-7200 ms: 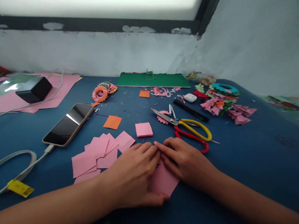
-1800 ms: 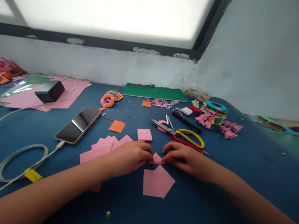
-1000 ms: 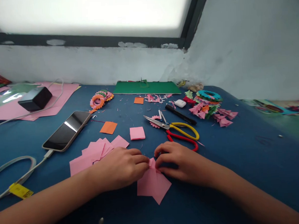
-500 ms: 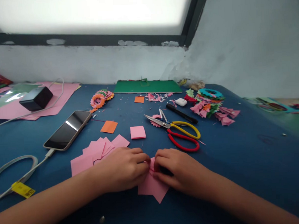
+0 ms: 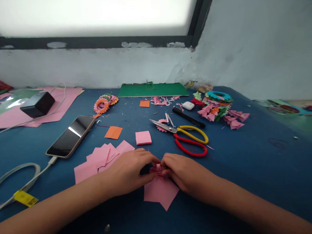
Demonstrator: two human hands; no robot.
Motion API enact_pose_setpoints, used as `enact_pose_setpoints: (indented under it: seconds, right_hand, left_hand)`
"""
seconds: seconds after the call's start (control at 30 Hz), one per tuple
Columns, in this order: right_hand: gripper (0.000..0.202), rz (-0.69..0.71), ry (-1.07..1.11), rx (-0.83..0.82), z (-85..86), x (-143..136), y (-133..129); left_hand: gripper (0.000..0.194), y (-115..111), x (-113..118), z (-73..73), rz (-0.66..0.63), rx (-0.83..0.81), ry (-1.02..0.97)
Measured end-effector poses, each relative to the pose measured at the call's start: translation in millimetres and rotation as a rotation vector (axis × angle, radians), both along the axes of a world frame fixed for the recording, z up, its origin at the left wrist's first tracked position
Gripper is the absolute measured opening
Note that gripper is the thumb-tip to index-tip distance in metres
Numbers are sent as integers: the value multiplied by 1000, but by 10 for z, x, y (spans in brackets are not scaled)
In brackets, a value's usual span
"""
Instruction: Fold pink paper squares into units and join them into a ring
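A pink paper piece with pointed lower corners lies on the blue table, its upper end folded or bunched between my fingers. My left hand pinches it from the left, thumb and fingertips at the top. From the right, my right hand grips the same end with its fingers curled in. The fingertips nearly meet and partly hide the folds. Beyond my hands sits a small pink square. Overlapping pink sheets are left of my left hand.
Scissors with red and yellow handles, a black pen and a white case are behind my right hand. A phone on a cable lies left. Paper rings, a green board and pink scraps are farther back.
My right hand has closed in at the top of the pink paper, and my left thumb has moved apart from its fingers. More of the paper's lower part shows.
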State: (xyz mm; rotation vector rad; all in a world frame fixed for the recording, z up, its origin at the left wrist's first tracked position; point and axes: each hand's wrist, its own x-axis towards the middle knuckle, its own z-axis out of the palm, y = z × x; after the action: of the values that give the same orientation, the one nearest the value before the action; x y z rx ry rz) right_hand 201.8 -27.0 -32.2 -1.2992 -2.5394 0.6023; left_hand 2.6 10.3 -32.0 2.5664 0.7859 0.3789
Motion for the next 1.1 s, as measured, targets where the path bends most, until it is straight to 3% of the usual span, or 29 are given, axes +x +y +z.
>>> enact_pose_setpoints:
  seconds: [0.2,0.37,0.53,0.73,0.97,1.1]
  right_hand:
    - [11,-33,-66,121,-110,13,64]
    - [13,-64,-123,180,-96,-13,45]
    - [11,-117,-83,143,-13,-2,17]
    - [11,-110,21,89,-3,60,52]
    - [4,-18,157,91,-34,44,53]
    - [6,-4,200,189,-111,37,132]
  left_hand:
    - [14,31,40,-21,107,-71,-10]
    - [16,78,91,-8,101,-128,50]
    - [28,231,190,132,50,-199,184]
    - [18,345,273,276,-33,-261,264]
    - [12,170,154,198,-52,-245,126]
    - [8,167,63,85,-5,-131,14]
